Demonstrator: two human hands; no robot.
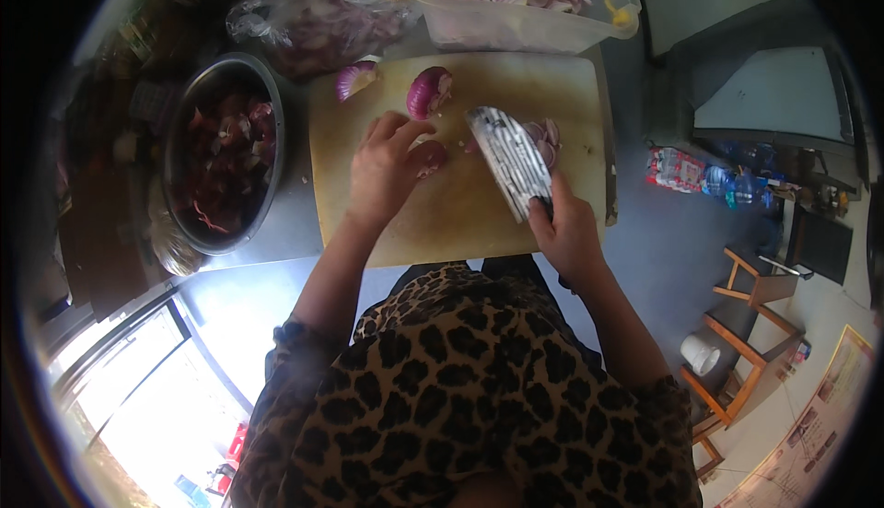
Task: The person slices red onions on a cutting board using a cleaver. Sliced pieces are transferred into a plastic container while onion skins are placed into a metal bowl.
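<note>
My right hand [570, 232] grips the handle of a broad-bladed kitchen knife [507, 159], its blade slanting over the right half of the cutting board [463, 225]. Sliced red onion [549, 138] lies beside the blade, partly hidden by it. On the left half, my left hand [387, 169] has its fingers apart around a small piece of red onion [432, 158]. The thumb is close to that piece; whether it touches is unclear. Beyond the fingers sits a larger cut red onion [428, 92]. An onion wedge [356, 81] rests near the board's far left corner.
A translucent plastic bin [511, 28] of onion slices stands behind the board. Left of it is a clear plastic bag [324, 28]. A metal bowl [275, 156] holds onion skins and scraps at the left. Plastic bottles [732, 183] and wooden stools [735, 363] are off to the right.
</note>
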